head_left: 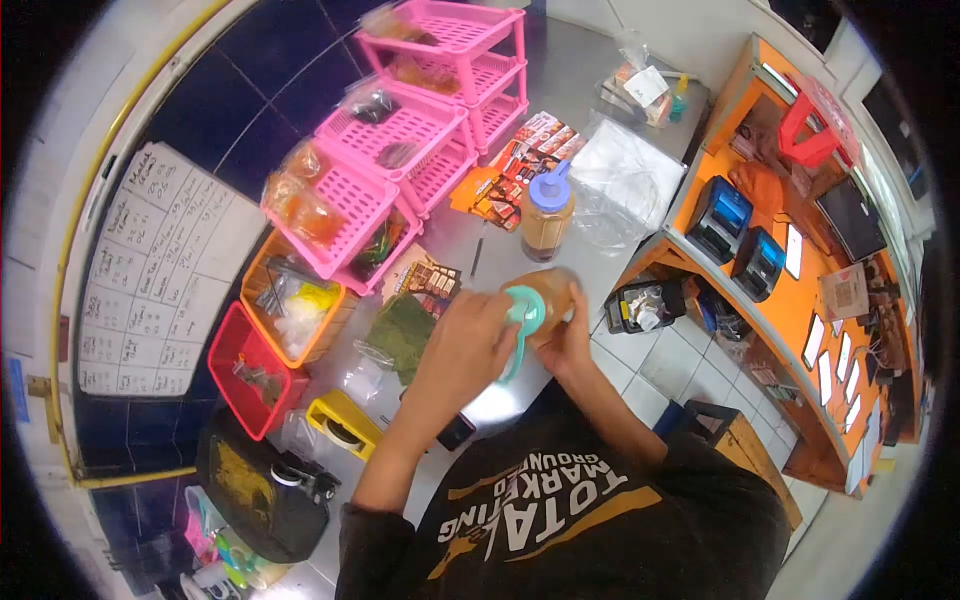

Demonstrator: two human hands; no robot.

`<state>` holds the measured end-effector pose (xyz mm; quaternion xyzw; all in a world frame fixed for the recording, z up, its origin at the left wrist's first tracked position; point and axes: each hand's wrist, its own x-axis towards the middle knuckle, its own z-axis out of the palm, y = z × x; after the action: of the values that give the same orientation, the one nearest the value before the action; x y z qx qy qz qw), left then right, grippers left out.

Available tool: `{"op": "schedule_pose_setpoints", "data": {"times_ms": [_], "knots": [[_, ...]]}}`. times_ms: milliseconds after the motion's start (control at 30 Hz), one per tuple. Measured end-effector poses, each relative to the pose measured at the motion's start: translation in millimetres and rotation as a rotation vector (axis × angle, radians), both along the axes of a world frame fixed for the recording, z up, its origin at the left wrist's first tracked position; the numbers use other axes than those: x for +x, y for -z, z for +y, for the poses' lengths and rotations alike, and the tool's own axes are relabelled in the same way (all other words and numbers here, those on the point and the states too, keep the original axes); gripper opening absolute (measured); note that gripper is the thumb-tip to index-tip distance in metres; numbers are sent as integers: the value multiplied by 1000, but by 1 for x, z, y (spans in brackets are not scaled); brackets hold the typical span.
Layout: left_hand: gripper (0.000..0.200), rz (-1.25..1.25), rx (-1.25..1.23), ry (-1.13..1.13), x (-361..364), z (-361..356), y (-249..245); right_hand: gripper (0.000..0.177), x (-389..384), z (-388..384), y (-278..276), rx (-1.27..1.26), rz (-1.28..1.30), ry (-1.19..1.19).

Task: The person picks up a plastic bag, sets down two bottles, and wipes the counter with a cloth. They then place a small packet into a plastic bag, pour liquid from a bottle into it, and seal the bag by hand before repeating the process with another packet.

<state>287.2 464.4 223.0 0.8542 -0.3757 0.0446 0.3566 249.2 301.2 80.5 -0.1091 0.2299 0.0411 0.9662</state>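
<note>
In front of my chest I hold a bottle [556,290] with brownish contents, tilted. My right hand [568,345] is wrapped round its body. My left hand [468,338] is closed at the bottle's teal lid [526,310], whose loop strap hangs down. Just beyond, a second bottle [545,225] with a purple lid [550,187] stands upright on the metal table, holding a brown liquid. A thin dark pen-like stick [477,257] lies to its left. Below my left hand is a folded green cloth or bag [402,335].
Pink tiered racks [440,130] line the left, beside an orange basket [325,340] and red bin [250,370]. A yellow tape dispenser [342,425] sits near my left arm. Printed leaflets [515,175] and white plastic sheets [625,170] lie ahead. An orange counter [720,250] stands right.
</note>
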Motion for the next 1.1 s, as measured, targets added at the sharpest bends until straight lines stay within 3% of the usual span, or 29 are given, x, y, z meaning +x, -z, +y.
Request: {"op": "schedule_pose_setpoints", "data": {"times_ms": [67, 133, 267, 333, 400, 467, 533, 667, 733, 867, 933, 1100], "knots": [[30, -17, -65, -76, -30, 14, -6, 62, 0, -7, -19, -95, -93, 66], [33, -30, -136, -162, -45, 19, -2, 72, -4, -14, -72, -487, -81, 224], [42, -287, -492, -232, -59, 2, 16, 87, -7, -38, -137, -733, -466, 292], [43, -369, -617, -255, -57, -9, 16, 99, -3, -22, -184, -679, -747, 276], [44, -410, -792, -193, -53, -15, 11, 101, 0, -9, -213, -684, -803, 272], [44, -395, -830, -205, -55, -18, 11, 104, 6, -5, -220, -679, -855, 272], [45, -313, -847, -223, -59, -19, 12, 103, 14, -9, -217, -611, -1077, 189], [46, -322, -939, -235, -59, -18, 15, 102, 19, -6, -220, -718, -1151, 121], [47, -248, -937, -262, -62, -16, 14, 100, 13, 1, -223, -852, -943, 325], [50, -312, -930, -241, -59, -13, 19, 100, 11, 7, -227, -914, -955, 223], [49, -283, -919, -253, -59, -12, 21, 98, 9, 11, -226, -1015, -854, 313], [47, -262, -944, -256, -61, -14, 22, 94, 9, 10, -224, -957, -838, 301]]}}
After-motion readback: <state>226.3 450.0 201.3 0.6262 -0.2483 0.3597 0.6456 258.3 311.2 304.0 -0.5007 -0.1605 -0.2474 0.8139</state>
